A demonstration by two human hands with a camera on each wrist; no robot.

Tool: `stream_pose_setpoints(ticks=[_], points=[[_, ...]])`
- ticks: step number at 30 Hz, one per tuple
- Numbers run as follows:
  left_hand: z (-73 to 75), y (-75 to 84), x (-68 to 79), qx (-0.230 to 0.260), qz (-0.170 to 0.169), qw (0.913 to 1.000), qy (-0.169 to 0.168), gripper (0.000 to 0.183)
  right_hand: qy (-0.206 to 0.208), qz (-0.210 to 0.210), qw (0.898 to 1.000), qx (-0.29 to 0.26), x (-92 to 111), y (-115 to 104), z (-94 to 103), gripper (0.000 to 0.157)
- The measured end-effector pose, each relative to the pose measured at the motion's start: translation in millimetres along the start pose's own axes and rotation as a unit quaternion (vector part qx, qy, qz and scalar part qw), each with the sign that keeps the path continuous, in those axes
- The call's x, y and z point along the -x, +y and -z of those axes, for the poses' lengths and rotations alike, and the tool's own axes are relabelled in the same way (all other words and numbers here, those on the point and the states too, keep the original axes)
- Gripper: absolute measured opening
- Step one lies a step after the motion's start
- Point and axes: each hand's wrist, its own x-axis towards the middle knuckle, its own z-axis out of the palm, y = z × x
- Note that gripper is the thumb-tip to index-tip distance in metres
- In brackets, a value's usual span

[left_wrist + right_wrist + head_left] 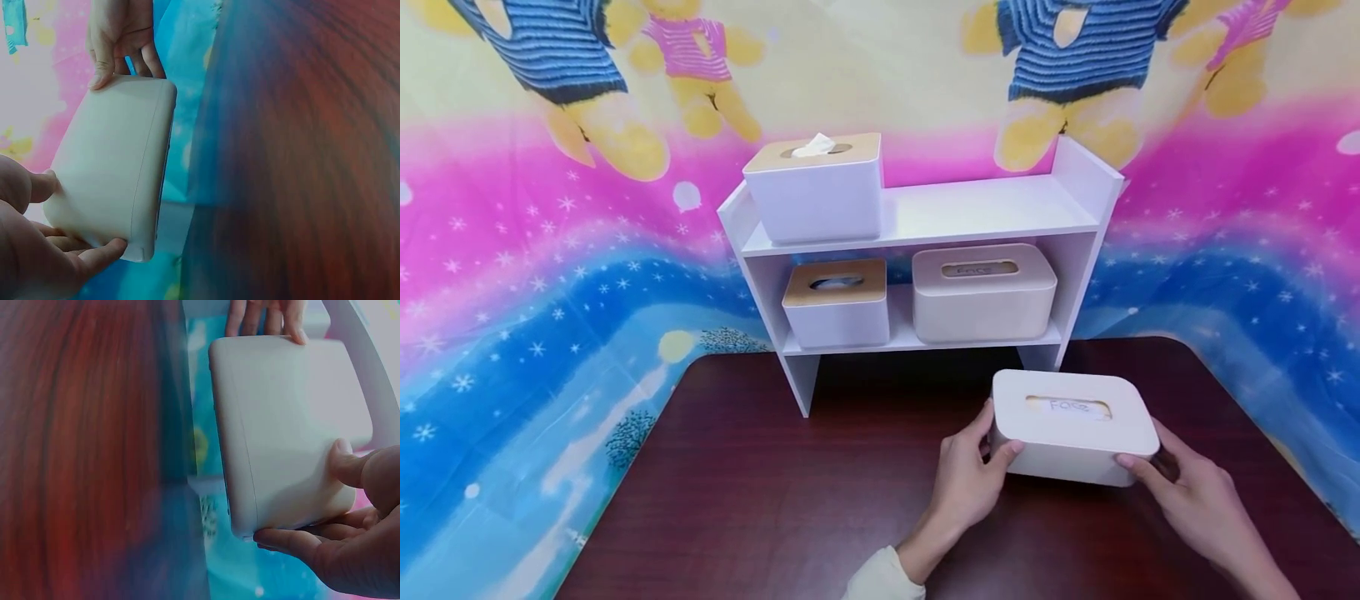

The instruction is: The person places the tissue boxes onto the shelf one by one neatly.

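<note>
Both hands hold a cream tissue box [1075, 462] at the right side of the table, near the front of the shelf. Handwritten "Face" shows through the oval slot in its lid. My left hand [966, 475] grips the box's left end, thumb on the front edge and fingers along the side. At the opposite end, my right hand [1198, 496] grips it with the thumb on the front corner. Both wrist views show the box [112, 150] raised over the table, with thumb and fingers pressed to its ends.
A white two-tier shelf [985, 208] stands on the dark red table [737, 500]. A wood-lidded tissue box [820, 200] sits on its upper tier. Below are a smaller wood-lidded box [838, 323] and another cream tissue box [985, 312]. A patterned cloth [512, 250] hangs behind.
</note>
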Motion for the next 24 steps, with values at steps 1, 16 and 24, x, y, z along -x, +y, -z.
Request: stream_pose_setpoints(ticks=[1, 16, 24], points=[[5.0, 0.0, 0.3, 0.002, 0.001, 1.0000, 0.005, 0.063, -0.003, 0.004, 1.000, -0.002, -1, -5, -1.6, 0.083], [71.0, -5.5, 6.4, 0.007, 0.031, 0.9976, 0.061, 0.066, -0.044, 0.056, 0.996, -0.048, -21, -70, -21.5, 0.081], [91.5, -8.9, 9.6, 0.008, 0.043, 0.9960, 0.077, 0.067, -0.032, 0.082, 0.994, -0.071, -26, -91, -29.5, 0.078]])
